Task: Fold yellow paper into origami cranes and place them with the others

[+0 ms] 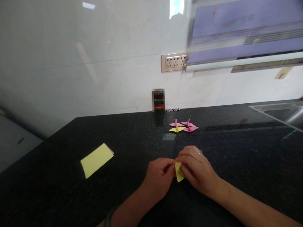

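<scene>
Head view: my left hand and right hand pinch a folded yellow paper; 3 paper cranes lie beyond it.

— What sits low in the centre?
— The left hand and right hand together pinch a folded yellow paper.
— And elsewhere?
— Three paper cranes lie just above them, and a yellow sheet lies at the left.
</scene>
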Demonstrator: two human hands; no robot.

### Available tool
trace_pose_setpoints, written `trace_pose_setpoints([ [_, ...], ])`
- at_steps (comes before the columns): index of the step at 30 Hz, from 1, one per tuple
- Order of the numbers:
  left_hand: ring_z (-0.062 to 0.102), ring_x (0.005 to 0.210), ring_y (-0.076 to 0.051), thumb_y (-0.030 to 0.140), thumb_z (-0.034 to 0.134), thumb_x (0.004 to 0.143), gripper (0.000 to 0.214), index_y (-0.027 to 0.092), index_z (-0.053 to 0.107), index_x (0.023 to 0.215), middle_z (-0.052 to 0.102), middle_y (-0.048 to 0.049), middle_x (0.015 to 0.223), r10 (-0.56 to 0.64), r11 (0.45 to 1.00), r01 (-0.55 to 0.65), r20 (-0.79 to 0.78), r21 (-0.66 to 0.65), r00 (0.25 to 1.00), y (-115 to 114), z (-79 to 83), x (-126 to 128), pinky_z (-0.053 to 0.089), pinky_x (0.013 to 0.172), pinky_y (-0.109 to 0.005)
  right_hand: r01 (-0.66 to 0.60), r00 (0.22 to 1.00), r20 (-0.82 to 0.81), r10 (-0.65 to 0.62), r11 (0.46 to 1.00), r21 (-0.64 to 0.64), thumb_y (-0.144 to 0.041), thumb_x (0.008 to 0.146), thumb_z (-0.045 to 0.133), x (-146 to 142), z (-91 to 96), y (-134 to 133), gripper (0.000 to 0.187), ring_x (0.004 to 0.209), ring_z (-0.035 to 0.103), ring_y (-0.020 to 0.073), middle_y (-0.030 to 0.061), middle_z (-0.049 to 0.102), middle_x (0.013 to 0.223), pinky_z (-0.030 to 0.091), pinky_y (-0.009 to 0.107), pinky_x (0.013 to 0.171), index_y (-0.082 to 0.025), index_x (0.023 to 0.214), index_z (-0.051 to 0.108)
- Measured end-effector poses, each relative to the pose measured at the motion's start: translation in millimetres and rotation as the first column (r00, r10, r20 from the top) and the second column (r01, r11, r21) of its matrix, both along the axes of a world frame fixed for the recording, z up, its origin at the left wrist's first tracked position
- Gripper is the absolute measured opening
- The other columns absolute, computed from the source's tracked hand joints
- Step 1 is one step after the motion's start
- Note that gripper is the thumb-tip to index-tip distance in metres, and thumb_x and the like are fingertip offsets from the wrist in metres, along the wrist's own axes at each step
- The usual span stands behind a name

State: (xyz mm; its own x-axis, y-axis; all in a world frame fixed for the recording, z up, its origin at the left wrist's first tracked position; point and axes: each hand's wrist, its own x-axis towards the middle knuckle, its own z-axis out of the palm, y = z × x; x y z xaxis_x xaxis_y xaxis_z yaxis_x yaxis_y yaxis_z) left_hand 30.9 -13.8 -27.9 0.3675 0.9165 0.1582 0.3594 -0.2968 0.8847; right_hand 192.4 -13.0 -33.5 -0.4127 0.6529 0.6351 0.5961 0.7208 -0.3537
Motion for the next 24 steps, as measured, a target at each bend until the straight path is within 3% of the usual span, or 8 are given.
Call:
trace_pose_setpoints([
  [6, 0.055, 0.066, -0.014, 0.017, 0.041, 0.078, 0.025, 0.019, 0.065, 0.081, 0.062, -0.0030, 0.071, 0.001, 0.990, 0.018, -0.137, 0.138, 0.991, -0.9, 6.2, -0.4, 0.039, 0.063, -0.023, 0.024, 0.999, -0.026, -0.025, 0.999, -0.039, -0.013, 0.075, 0.046, -1.5, -0.7, -1.0, 0.016, 0.077, 0.051, 0.0189, 0.0060, 0.057, 0.078, 0.043, 0.034, 0.068, -0.019, 0.084, 0.057],
  [16, 0.055, 0.067, -0.016, 0.028, 0.040, 0.080, 0.026, 0.018, 0.064, 0.075, 0.061, -0.0039, 0.070, -0.029, 1.000, 0.029, -0.044, 0.007, 0.999, -0.7, -0.5, -1.6, 0.040, 0.065, -0.026, 0.010, 0.991, -0.131, -0.023, 0.995, -0.102, -0.011, 0.076, 0.044, -3.7, 0.5, -0.9, 0.016, 0.074, 0.052, 0.0166, 0.0048, 0.058, 0.075, 0.043, 0.031, 0.066, -0.018, 0.083, 0.057],
  [24, 0.054, 0.067, -0.014, 0.023, 0.038, 0.081, 0.026, 0.018, 0.062, 0.077, 0.061, -0.0030, 0.071, -0.031, 0.998, 0.037, -0.114, 0.048, 0.993, 0.8, 2.3, -1.5, 0.040, 0.064, -0.024, -0.030, 0.999, 0.020, 0.030, 0.999, -0.031, -0.014, 0.079, 0.043, 2.2, -1.1, 2.6, 0.020, 0.077, 0.051, 0.0179, 0.0061, 0.058, 0.080, 0.043, 0.033, 0.067, -0.019, 0.090, 0.059],
])
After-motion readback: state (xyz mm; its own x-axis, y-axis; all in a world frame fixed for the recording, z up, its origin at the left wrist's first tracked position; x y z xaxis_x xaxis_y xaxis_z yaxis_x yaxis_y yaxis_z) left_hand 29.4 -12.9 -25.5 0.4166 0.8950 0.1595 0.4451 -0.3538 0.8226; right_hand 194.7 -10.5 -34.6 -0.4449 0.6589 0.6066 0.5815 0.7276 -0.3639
